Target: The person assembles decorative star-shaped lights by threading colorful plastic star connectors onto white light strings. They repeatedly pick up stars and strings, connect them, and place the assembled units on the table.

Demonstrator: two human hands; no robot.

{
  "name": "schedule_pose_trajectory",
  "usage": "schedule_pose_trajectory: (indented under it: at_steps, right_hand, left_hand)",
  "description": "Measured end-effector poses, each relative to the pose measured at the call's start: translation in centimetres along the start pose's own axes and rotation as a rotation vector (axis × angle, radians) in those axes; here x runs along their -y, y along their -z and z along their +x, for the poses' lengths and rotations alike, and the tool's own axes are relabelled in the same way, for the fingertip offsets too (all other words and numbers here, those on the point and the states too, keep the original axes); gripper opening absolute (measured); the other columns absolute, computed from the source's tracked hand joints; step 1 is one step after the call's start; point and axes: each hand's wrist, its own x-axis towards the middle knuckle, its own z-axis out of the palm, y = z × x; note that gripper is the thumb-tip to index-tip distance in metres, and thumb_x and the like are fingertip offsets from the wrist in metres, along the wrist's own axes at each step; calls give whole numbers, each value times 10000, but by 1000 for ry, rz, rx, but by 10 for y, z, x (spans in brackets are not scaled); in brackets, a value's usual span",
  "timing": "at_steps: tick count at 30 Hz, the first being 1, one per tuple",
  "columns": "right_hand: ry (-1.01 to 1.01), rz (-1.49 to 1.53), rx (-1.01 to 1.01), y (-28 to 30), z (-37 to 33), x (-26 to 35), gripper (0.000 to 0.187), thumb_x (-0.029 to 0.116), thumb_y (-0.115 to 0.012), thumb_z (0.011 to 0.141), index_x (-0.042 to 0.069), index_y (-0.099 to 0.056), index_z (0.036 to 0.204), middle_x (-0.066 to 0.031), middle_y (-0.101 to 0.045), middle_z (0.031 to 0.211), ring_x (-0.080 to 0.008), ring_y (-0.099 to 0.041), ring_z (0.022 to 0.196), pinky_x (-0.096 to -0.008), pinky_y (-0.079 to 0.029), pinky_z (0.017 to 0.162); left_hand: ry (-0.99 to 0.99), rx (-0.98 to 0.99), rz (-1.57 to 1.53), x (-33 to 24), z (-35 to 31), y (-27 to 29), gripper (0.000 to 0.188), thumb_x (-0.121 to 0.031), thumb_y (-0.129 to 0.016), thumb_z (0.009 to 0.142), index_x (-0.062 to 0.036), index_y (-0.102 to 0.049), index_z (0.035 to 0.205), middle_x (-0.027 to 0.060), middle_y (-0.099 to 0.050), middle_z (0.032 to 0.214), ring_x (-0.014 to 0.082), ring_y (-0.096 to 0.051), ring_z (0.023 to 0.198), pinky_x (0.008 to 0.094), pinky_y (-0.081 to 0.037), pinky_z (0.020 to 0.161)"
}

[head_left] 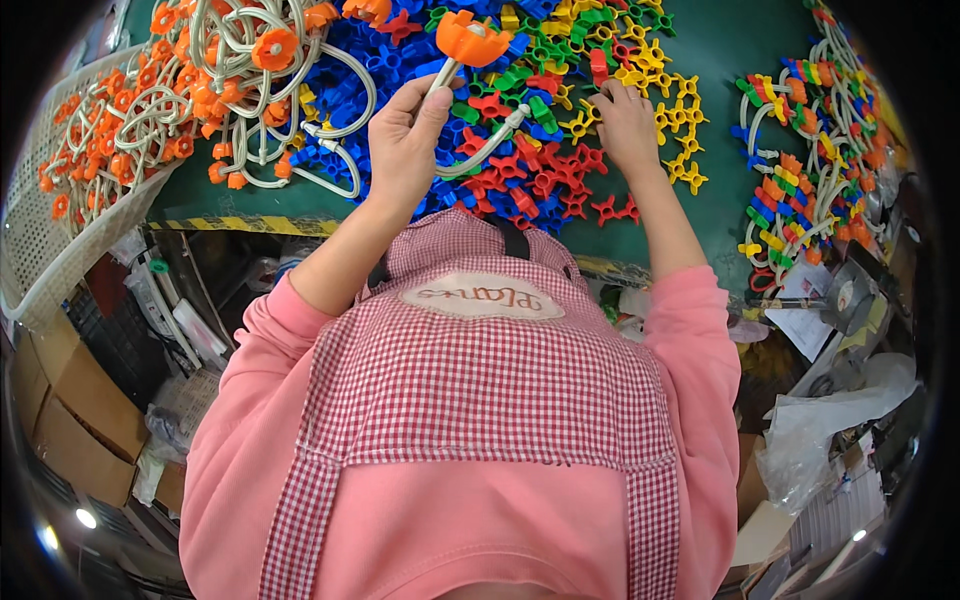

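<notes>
My left hand [405,135] pinches a pale rope between thumb and fingers, just below its orange flower-shaped plastic end [472,42]. The rope's lower length [490,145] curves right over the pile, a knot near its tip. My right hand [628,125] reaches into small pronged plastic pieces, its fingers bent together. A red piece [599,66] stands right beyond its fingertips; what lies between them is hidden. Around the hands are blue pieces [345,85], red pieces [555,175], green pieces [575,50] and yellow pieces [685,110].
A green table [270,195] carries the pile. At the left, a white perforated basket [40,250] holds several ropes with orange ends [150,120], some spilling onto the table. Ropes threaded with coloured pieces [785,200] lie at the right. Cardboard boxes [90,420] stand below left.
</notes>
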Motion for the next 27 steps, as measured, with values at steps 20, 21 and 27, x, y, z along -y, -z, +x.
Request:
schedule_pose_trajectory:
  at_steps: [20, 21, 27]
  right_hand:
    - [-119, 319, -65, -10, -53, 45, 230, 116, -693, 692, 61, -655, 912, -39, -578, 1143, -276, -534, 1010, -353, -455, 861]
    - [-148, 290, -11, -12, -47, 41, 260, 117, -694, 685, 61, -646, 935, -41, -576, 1169, -285, -537, 1018, -358, -447, 876]
    - [-148, 561, 83, -5, -35, 50, 319, 184, -741, 665, 28, -653, 928, -74, -595, 1136, -294, -562, 1010, -371, -459, 871]
  left_hand:
    - [31, 42, 6, 1, -17, -3, 245, -175, -522, 939, 7, -585, 1090, -88, -358, 623, -12, -267, 495, 162, -187, 429]
    - [37, 47, -7, -2, -16, -5, 241, -176, -520, 940, 5, -587, 1085, -92, -356, 621, -14, -264, 493, 161, -183, 428]
    - [39, 8, 11, -3, -18, 7, 240, -176, -518, 941, 1, -588, 1087, -96, -364, 624, -19, -262, 491, 156, -184, 419]
